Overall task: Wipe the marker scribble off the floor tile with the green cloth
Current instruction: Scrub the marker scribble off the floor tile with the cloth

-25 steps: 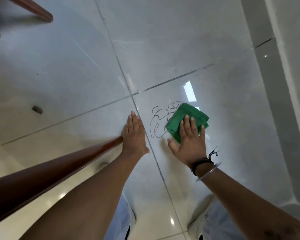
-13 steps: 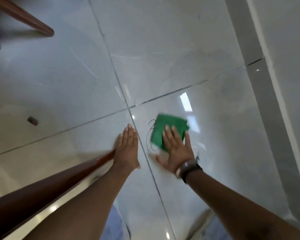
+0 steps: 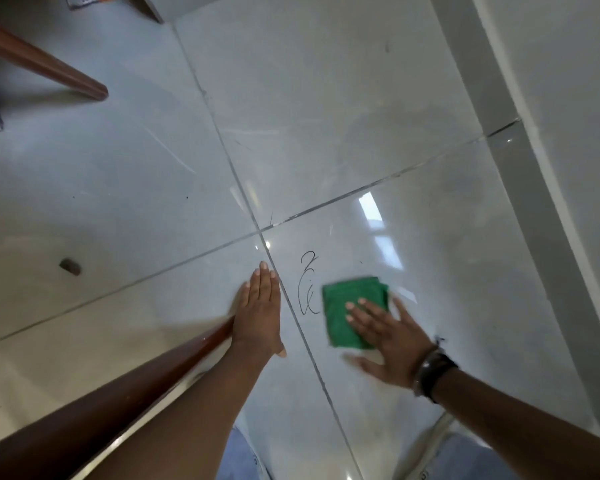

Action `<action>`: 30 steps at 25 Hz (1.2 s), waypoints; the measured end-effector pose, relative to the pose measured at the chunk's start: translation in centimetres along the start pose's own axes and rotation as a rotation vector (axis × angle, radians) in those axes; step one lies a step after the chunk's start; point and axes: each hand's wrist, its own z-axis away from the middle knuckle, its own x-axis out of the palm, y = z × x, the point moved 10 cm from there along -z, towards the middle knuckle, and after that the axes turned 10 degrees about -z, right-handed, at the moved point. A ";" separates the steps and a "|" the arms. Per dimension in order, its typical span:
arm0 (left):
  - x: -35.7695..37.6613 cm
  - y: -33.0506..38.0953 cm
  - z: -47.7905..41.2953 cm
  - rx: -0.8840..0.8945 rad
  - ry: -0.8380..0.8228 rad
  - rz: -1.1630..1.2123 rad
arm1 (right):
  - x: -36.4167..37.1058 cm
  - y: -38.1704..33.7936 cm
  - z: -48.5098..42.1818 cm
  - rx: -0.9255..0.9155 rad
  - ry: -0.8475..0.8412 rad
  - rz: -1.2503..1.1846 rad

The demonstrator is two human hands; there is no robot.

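Note:
A folded green cloth (image 3: 350, 306) lies flat on the glossy grey floor tile (image 3: 465, 271). My right hand (image 3: 385, 337) presses down on its lower right part with fingers spread. Just left of the cloth, a thin black marker scribble (image 3: 306, 285) remains as a few loops beside the grout line. My left hand (image 3: 260, 313) rests flat on the neighbouring tile, palm down, fingers together, holding nothing.
A brown wooden furniture leg (image 3: 118, 400) runs from the lower left to my left wrist. Another leg (image 3: 49, 69) ends at the upper left. A small dark scrap (image 3: 70, 266) lies on the left tile. A grey skirting and wall (image 3: 534, 168) border the right side.
My right hand has slid the cloth from over the scribble to the right. Much of the scribble's right part is gone; only the left loops show. My left hand stayed planted.

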 end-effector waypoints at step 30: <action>-1.1 -0.1 0.8 0.012 -0.149 -0.171 | 0.2 -4.1 -9.6 0.207 0.016 -0.059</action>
